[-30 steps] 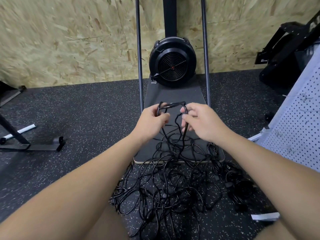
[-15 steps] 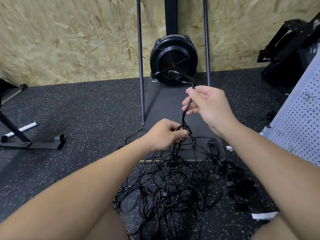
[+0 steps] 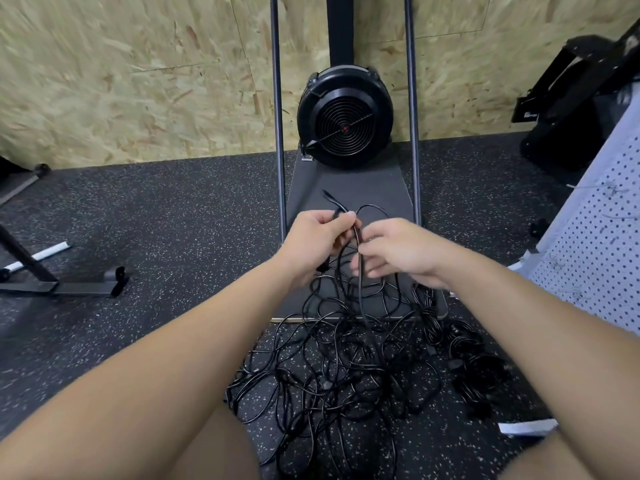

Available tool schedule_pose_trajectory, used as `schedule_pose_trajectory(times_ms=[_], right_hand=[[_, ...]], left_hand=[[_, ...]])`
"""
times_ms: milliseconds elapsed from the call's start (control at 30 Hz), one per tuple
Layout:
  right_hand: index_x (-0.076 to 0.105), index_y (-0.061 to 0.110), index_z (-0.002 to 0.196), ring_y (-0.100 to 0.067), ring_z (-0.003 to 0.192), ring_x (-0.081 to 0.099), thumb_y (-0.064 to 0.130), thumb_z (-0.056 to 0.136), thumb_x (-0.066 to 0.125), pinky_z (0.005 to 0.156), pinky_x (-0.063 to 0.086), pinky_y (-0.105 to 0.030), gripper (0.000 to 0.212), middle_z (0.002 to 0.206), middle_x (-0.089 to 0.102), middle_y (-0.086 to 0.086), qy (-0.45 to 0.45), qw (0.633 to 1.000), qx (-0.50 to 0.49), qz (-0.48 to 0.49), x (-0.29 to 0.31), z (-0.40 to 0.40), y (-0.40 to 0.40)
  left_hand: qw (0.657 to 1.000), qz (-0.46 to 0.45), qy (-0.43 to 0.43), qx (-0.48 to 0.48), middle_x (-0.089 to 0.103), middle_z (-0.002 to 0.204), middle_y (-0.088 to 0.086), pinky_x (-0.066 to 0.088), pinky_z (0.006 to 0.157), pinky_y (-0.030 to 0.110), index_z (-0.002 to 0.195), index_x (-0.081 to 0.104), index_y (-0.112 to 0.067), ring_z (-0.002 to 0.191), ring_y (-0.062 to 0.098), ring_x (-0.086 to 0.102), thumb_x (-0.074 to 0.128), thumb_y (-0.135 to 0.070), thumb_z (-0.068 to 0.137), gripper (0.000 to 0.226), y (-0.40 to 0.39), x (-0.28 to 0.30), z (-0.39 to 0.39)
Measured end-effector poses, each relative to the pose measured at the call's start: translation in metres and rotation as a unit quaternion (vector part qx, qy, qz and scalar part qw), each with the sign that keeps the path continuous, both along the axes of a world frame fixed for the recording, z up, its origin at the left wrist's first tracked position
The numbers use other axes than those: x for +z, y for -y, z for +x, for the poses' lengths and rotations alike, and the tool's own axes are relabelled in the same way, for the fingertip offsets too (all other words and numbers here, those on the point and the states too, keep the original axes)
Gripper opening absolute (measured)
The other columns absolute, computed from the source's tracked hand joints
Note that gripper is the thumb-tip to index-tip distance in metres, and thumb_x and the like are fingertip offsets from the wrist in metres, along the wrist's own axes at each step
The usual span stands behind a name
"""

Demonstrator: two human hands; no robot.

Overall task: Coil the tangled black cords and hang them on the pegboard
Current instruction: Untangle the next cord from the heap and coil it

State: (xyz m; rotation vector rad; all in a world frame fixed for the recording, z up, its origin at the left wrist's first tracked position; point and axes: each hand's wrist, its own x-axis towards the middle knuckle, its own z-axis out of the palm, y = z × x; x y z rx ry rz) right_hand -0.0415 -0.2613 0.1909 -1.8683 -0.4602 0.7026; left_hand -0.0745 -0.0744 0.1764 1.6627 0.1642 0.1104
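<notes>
A tangled heap of black cords (image 3: 346, 368) lies on the speckled floor in front of me. My left hand (image 3: 317, 242) grips a few loops of one black cord (image 3: 360, 292) above the heap, its plug end sticking up past the fist. Beside it my right hand (image 3: 394, 252) pinches the same cord, which hangs down from both hands into the tangle. Some bundled cords (image 3: 474, 372) lie to the right of the heap. The white pegboard (image 3: 595, 251) leans at the right edge.
A black fan machine (image 3: 344, 119) on a dark platform (image 3: 349, 188) with two upright poles stands straight ahead, against a chipboard wall. A metal stand base (image 3: 62, 285) lies at left. Black gym equipment (image 3: 568, 105) is at the far right. A white strip (image 3: 526, 427) lies near my right knee.
My right hand has come down from its raised pull and met the left hand, which rose from the heap. A cord loop is now gathered in my left hand.
</notes>
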Motion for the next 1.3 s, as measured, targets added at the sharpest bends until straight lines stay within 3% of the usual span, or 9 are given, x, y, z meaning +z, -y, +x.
schedule_pose_trajectory(times_ms=[233, 367, 467, 567, 767, 900, 1033, 1200, 1300], right_hand=[[0.084, 0.017, 0.089, -0.010, 0.092, 0.072, 0.021, 0.105, 0.071, 0.095, 0.054, -0.037, 0.021, 0.093, 0.083, 0.006, 0.128, 0.981, -0.143, -0.036, -0.003, 0.028, 0.020], [0.082, 0.023, 0.094, -0.016, 0.072, 0.067, 0.010, 0.105, 0.065, 0.073, 0.060, -0.039, 0.024, 0.092, 0.083, -0.003, 0.187, 0.958, -0.217, -0.026, -0.013, 0.054, 0.020], [0.079, 0.019, 0.120, -0.012, 0.081, 0.079, 0.000, 0.106, 0.056, 0.072, 0.065, -0.027, 0.033, 0.111, 0.081, -0.004, 0.188, 0.957, -0.220, 0.011, -0.021, 0.069, 0.012], [0.052, 0.020, 0.161, -0.006, 0.123, 0.071, -0.001, 0.108, 0.056, 0.061, 0.050, -0.008, 0.057, 0.156, 0.059, 0.008, 0.170, 0.974, -0.144, -0.039, -0.032, 0.075, 0.006], [0.076, 0.005, 0.126, -0.013, 0.109, 0.079, -0.007, 0.104, 0.062, 0.102, 0.062, -0.031, 0.029, 0.117, 0.082, -0.006, 0.118, 0.992, -0.031, -0.044, -0.040, 0.061, -0.007], [0.080, 0.014, 0.123, 0.001, 0.105, 0.075, -0.003, 0.105, 0.059, 0.094, 0.051, -0.010, 0.033, 0.111, 0.083, 0.007, 0.146, 0.986, 0.061, -0.057, -0.030, 0.043, -0.011], [0.081, 0.024, 0.105, -0.018, 0.077, 0.066, 0.037, 0.111, 0.062, 0.080, 0.054, -0.039, 0.024, 0.093, 0.082, 0.013, 0.145, 0.987, 0.030, -0.062, -0.014, 0.031, 0.004], [0.081, 0.034, 0.107, -0.056, 0.122, 0.065, 0.053, 0.106, 0.059, 0.110, 0.049, -0.075, 0.028, 0.109, 0.083, 0.008, 0.121, 0.992, -0.012, -0.016, 0.001, 0.022, 0.024], [0.079, 0.020, 0.102, -0.028, 0.110, 0.078, 0.034, 0.110, 0.057, 0.112, 0.054, -0.060, 0.027, 0.101, 0.083, -0.001, 0.117, 0.992, -0.039, 0.010, 0.010, 0.017, 0.029]], left_hand=[[0.983, -0.074, -0.167, -0.029, 0.069, 0.081, 0.007, 0.044, 0.056, 0.023, 0.124, 0.069, 0.008, 0.064, 0.014, 0.057, 0.046, -0.013, 0.114, 0.033, -0.034, -0.005, -0.003], [0.973, 0.043, -0.220, -0.063, 0.072, 0.081, 0.015, 0.044, 0.049, 0.024, 0.117, 0.070, 0.010, 0.056, 0.017, 0.058, 0.048, -0.009, 0.112, 0.029, -0.053, -0.007, -0.017], [0.944, 0.150, -0.266, -0.128, 0.072, 0.078, 0.015, 0.040, 0.049, 0.028, 0.115, 0.073, 0.008, 0.055, 0.018, 0.052, 0.045, -0.006, 0.112, 0.032, -0.065, -0.016, -0.023], [0.921, 0.186, -0.277, -0.199, 0.070, 0.078, 0.011, 0.038, 0.047, 0.026, 0.117, 0.073, 0.004, 0.056, 0.016, 0.051, 0.044, -0.012, 0.116, 0.033, -0.064, -0.023, -0.025], [0.945, 0.163, -0.204, -0.195, 0.065, 0.077, 0.010, 0.035, 0.047, 0.026, 0.114, 0.079, -0.001, 0.056, 0.017, 0.048, 0.051, -0.021, 0.117, 0.034, -0.047, -0.023, -0.017], [0.972, 0.132, -0.114, -0.159, 0.063, 0.077, 0.015, 0.038, 0.050, 0.024, 0.104, 0.079, 0.002, 0.056, 0.019, 0.048, 0.052, -0.015, 0.112, 0.033, -0.036, -0.010, -0.008], [0.990, 0.009, -0.040, -0.137, 0.061, 0.077, 0.011, 0.041, 0.065, 0.032, 0.100, 0.072, -0.003, 0.064, 0.020, 0.051, 0.047, -0.013, 0.112, 0.030, -0.028, 0.013, -0.004], [0.986, -0.128, 0.025, -0.107, 0.061, 0.082, 0.004, 0.041, 0.066, 0.032, 0.119, 0.069, -0.001, 0.067, 0.019, 0.050, 0.042, -0.018, 0.116, 0.033, -0.020, 0.031, -0.004], [0.981, -0.164, 0.045, -0.094, 0.060, 0.084, 0.003, 0.036, 0.062, 0.031, 0.128, 0.068, 0.002, 0.066, 0.017, 0.045, 0.042, -0.019, 0.116, 0.036, -0.019, 0.037, -0.006]])
